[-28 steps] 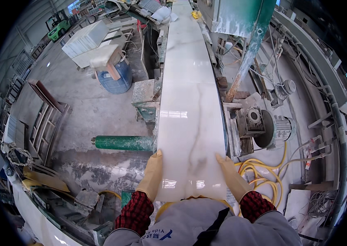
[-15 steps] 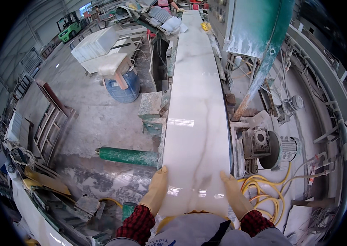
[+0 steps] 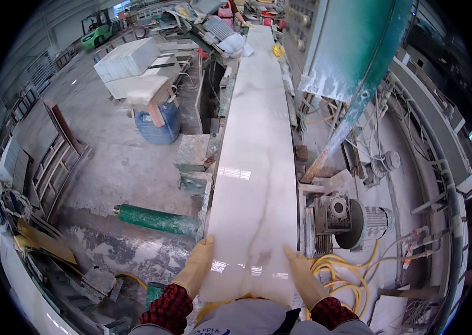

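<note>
A long, polished white stone slab with a faint brownish vein runs away from me over a narrow machine bed. My left hand, in a cream glove, grips its left edge close to my body. On the opposite edge, my right hand, gloved alike, holds on at about the same distance. The thumb sides show along the rims, while the other fingers are hidden beneath or beside the stone. Both forearms wear red-and-black checked sleeves. At the far end, a co-worker's gloved hand is by the slab.
Left of the bed are a green roller, a blue drum and stacked pale slabs. To the right stand a motor, coiled yellow hose and a green-and-white cabinet. A green forklift is farther back.
The whole view has shifted, so the slab and both hands appear slightly farther left and lower. My hands keep the same hold on the slab's edges.
</note>
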{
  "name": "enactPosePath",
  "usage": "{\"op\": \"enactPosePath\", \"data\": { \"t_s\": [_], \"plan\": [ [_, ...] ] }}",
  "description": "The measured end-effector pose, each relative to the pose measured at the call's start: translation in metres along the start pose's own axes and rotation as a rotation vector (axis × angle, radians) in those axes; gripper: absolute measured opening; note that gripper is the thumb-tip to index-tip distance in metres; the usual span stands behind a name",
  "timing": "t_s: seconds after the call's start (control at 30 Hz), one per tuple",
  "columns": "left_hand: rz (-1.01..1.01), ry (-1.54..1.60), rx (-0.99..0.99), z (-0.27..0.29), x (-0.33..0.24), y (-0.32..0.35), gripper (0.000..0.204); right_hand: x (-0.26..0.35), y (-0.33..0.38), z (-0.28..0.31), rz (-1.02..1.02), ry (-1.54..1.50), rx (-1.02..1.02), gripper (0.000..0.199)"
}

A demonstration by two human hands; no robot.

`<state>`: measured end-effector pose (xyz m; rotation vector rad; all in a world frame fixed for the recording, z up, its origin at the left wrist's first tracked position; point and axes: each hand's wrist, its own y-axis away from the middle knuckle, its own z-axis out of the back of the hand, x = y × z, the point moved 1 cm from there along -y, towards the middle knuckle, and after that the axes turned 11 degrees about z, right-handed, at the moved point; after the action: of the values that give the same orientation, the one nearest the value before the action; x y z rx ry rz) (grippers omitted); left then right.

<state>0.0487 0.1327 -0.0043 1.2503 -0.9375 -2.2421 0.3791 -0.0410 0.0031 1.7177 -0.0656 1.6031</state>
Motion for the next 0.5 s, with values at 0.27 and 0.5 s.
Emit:
{"op": "enactPosePath", "data": {
  "t_s": [0.27,0.5],
  "plan": [
    [0.44,0.335,0.537,0.036,0.071,0.068,0.081,0.002,0.058,0.033,0.011,0.255,0.382,0.06],
    [0.089,0.429,0.575,0.025,0.092,0.131,0.066,0.037,0.068,0.001,0.094,0.433,0.426,0.069]
  ]
}}
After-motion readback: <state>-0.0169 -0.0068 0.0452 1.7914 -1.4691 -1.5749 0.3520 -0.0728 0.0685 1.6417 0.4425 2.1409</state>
